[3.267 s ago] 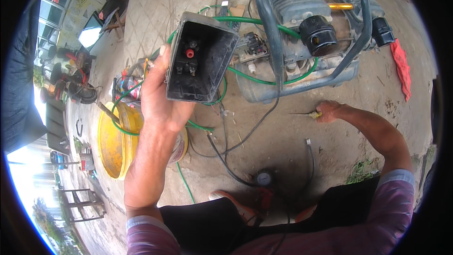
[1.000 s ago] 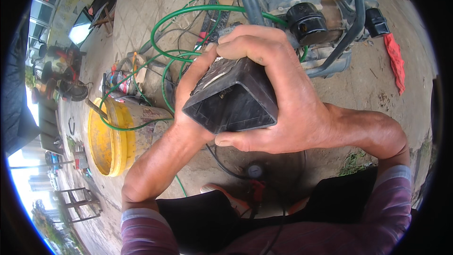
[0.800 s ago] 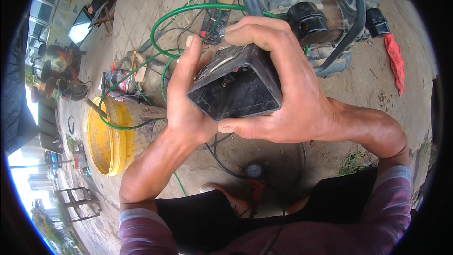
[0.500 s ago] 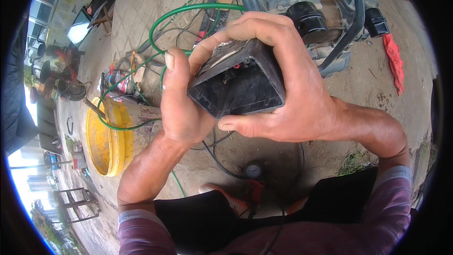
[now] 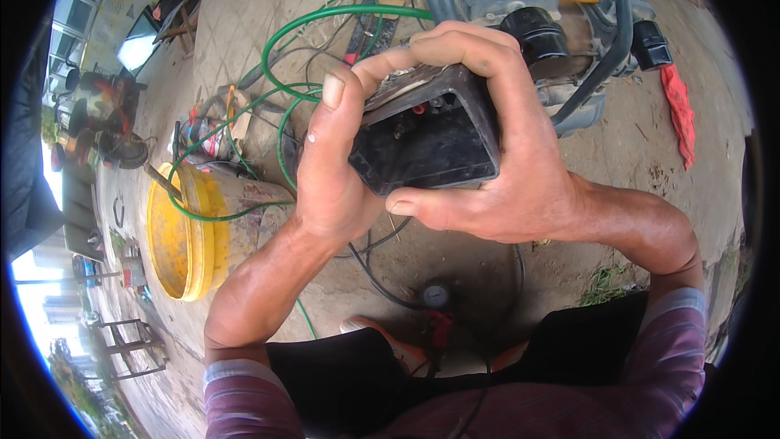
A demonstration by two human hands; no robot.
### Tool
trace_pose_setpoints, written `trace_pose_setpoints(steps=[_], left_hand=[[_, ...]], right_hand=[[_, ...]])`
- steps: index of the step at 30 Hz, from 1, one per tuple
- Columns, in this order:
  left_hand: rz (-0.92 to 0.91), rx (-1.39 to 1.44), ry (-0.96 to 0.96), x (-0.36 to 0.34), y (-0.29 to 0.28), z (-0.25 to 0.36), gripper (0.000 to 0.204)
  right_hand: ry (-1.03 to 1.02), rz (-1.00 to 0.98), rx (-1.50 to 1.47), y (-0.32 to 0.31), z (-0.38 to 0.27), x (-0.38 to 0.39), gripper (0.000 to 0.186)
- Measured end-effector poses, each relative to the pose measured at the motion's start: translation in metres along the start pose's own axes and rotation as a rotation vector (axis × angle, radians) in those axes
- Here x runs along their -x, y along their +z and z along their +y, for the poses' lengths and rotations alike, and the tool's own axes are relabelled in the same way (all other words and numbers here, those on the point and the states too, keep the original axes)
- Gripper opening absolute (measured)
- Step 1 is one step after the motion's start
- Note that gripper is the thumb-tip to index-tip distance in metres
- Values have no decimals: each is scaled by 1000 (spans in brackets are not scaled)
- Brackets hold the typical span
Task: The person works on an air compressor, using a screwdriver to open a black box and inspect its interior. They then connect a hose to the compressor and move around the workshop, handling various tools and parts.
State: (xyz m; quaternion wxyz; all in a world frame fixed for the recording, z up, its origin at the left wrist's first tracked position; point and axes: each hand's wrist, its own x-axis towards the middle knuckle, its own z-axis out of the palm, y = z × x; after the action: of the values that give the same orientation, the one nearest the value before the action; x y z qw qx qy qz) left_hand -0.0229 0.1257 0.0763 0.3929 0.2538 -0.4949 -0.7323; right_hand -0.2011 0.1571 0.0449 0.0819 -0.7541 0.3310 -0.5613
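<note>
Hands, two, left hand [image 5: 329,183] and right hand [image 5: 508,171] clamped on one black box [image 5: 426,142], one yellow bucket [image 5: 183,232].

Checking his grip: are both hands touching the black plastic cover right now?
Touching. The head view shows the left hand against the black plastic cover at its left side, the right hand wrapped over its top and right.
</note>
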Motion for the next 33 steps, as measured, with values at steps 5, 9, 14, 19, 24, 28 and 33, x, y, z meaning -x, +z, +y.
trace_pose_setpoints(steps=[5,9,14,19,24,28,33], left_hand=[[3,-23,-2,-1,6,1,67],[7,-15,15,7,3,5,56],[31,-149,2,1,-3,6,53],[-24,-39,-31,5,-15,4,61],[-98,-213,11,7,-21,15,57],[126,-628,59,5,-13,20,38],[150,-988,218,3,-13,22,29]], right_hand=[[29,-18,-4,-1,0,3,97],[10,-20,-6,6,-6,1,96],[94,-29,-126,1,-4,5,99],[147,-93,-100,3,-7,2,101],[140,-80,-80,-6,-9,-2,101],[35,-77,52,-2,-7,-3,97],[1,-69,145,1,-8,-4,96]])
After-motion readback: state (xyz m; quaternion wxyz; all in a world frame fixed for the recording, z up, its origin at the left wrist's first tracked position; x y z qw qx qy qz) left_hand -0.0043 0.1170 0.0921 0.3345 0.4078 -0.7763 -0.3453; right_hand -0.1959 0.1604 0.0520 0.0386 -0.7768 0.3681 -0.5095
